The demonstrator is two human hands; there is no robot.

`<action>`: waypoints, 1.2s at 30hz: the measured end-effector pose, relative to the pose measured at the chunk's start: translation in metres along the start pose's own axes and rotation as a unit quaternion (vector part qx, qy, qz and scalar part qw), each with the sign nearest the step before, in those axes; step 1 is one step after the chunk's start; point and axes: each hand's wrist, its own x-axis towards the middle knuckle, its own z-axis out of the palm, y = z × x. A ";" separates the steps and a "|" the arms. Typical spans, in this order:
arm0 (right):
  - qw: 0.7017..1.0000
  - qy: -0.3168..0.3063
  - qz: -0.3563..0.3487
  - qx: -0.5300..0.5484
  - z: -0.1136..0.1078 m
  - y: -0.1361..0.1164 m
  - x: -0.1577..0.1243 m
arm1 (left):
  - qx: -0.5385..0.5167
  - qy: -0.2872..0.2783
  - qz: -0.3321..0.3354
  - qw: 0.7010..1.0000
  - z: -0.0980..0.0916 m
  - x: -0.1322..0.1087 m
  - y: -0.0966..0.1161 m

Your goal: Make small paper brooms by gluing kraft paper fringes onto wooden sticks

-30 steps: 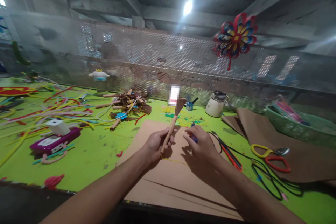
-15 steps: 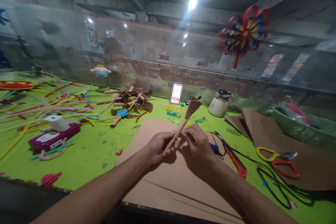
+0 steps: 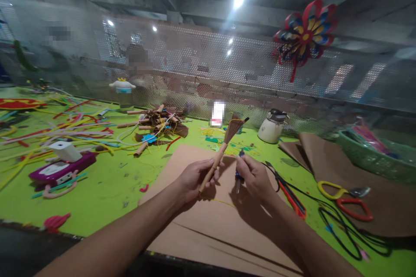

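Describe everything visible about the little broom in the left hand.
The little broom has a slim, smooth, light-brown handle that looks like wood or wrapped paper, and darker brown bristles that widen toward the tip. It slants, bristles up and to the right, handle end down and toward the person. The left hand grips the handle, above the brown sheet. A thin yellow strand runs near its lower end; whether they are joined is unclear.

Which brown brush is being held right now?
The brush in the left hand, bristles upward; the others lie heaped on the green table.
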 end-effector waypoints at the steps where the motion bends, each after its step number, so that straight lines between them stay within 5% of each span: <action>1: 0.999 -0.047 0.011 0.021 -0.001 -0.007 -0.002 | 0.000 0.011 0.008 1.000 -0.001 0.000 0.000; 4: 0.950 -0.283 0.041 0.124 -0.009 -0.031 -0.008 | -0.015 0.024 0.017 0.999 -0.003 0.001 -0.001; 7: 0.794 -0.549 0.035 0.258 -0.019 -0.050 -0.014 | -0.024 0.026 0.025 0.999 -0.003 0.001 -0.002; 9: 0.727 -0.616 0.033 0.301 -0.023 -0.055 -0.016 | -0.020 0.031 0.041 0.998 -0.002 0.001 -0.003; 14: 0.811 -0.517 0.057 0.267 -0.023 -0.052 -0.013 | -0.021 0.049 0.076 0.996 -0.001 0.002 -0.007; 19: 0.823 -0.515 0.023 0.240 -0.021 -0.048 -0.009 | 0.007 0.036 0.075 0.997 0.001 0.000 -0.007; 24: 0.926 -0.290 0.047 0.236 -0.014 -0.036 -0.009 | 0.018 0.038 0.070 0.997 0.005 -0.002 -0.005; 36: 0.974 -0.095 0.133 0.157 -0.003 -0.024 -0.002 | 0.003 0.013 0.067 0.998 0.006 -0.003 -0.005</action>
